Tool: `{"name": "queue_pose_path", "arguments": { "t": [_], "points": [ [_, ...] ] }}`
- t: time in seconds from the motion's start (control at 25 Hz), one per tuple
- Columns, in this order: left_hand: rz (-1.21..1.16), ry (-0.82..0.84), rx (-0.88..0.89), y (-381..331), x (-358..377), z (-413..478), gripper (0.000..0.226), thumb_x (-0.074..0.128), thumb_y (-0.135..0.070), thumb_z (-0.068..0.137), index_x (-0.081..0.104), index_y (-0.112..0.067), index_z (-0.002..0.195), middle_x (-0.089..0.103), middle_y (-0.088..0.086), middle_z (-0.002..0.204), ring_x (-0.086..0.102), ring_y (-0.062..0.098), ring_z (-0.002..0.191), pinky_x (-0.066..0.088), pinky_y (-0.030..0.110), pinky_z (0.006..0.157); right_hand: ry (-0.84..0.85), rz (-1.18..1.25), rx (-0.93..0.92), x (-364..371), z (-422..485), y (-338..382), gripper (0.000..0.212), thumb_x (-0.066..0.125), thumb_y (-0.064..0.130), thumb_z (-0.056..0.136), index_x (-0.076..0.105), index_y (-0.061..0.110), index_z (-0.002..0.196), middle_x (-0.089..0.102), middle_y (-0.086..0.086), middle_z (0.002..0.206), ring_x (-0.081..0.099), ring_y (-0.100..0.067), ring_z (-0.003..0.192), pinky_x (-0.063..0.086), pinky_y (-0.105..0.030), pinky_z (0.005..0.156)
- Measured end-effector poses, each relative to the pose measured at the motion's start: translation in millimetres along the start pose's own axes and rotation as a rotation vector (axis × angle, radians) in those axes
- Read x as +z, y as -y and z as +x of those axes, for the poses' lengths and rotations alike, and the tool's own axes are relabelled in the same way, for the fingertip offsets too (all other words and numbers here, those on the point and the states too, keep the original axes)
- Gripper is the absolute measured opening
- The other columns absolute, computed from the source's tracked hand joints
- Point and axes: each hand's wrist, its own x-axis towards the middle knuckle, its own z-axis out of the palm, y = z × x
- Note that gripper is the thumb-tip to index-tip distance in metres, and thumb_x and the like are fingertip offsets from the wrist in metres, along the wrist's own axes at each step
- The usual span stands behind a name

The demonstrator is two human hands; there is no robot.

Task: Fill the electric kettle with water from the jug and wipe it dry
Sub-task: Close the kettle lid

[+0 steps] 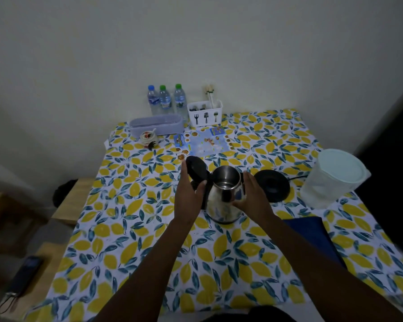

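The steel electric kettle (pixel 223 196) stands in the middle of the lemon-print table, its black lid (pixel 196 169) swung open to the left. My left hand (pixel 189 194) rests on the lid and handle side, thumb near the rim. My right hand (pixel 251 196) cups the kettle's right wall. Right of the kettle lies its black round base (pixel 273 185) with a cord. The translucent jug (pixel 333 177) with a pale lid stands at the right edge. A folded blue cloth (pixel 312 233) lies under my right forearm.
At the back stand three water bottles (pixel 165 99), a white cutlery holder (pixel 205 115), a lilac tray (pixel 156 125) and a small jar (pixel 148 138). A printed mat (pixel 203 142) lies behind the kettle. A wooden bench with a phone (pixel 26 275) sits left of the table.
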Motion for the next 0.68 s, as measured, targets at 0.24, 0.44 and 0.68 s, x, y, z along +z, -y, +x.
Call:
{"name": "queue_pose_path", "arguments": {
  "t": [0.24,0.44,0.68],
  "points": [
    [0.419,0.376,0.342,-19,36,27,0.047,0.041,-0.022,0.103,0.033,-0.015,0.148,0.026,0.006,0.159,0.021,0.027,0.147,0.025,0.042,0.12,-0.049,0.128,-0.023,-10,-5,-2,0.106,0.086,0.029,0.069,0.022,0.007,0.151,0.033,-0.013,0.155,0.035,-0.026,0.142,0.036,-0.04,0.113],
    [0.42,0.389,0.263,-8,48,30,0.042,0.039,-0.03,0.104,0.039,-0.023,0.146,0.027,0.005,0.16,0.027,0.029,0.145,0.027,0.047,0.118,-0.018,0.151,-0.022,-8,-1,-7,0.107,0.083,0.036,0.071,0.019,0.007,0.152,0.025,-0.011,0.159,0.026,-0.024,0.146,0.03,-0.039,0.117],
    [0.532,0.329,0.158,-15,62,32,0.049,0.05,-0.043,0.097,0.041,-0.03,0.144,0.031,0.003,0.158,0.032,0.03,0.141,0.03,0.05,0.116,-0.018,0.181,-0.009,-2,2,-13,0.103,0.081,0.032,0.075,0.016,0.013,0.153,0.022,-0.008,0.16,0.024,-0.022,0.146,0.03,-0.037,0.115]
  ]
}}
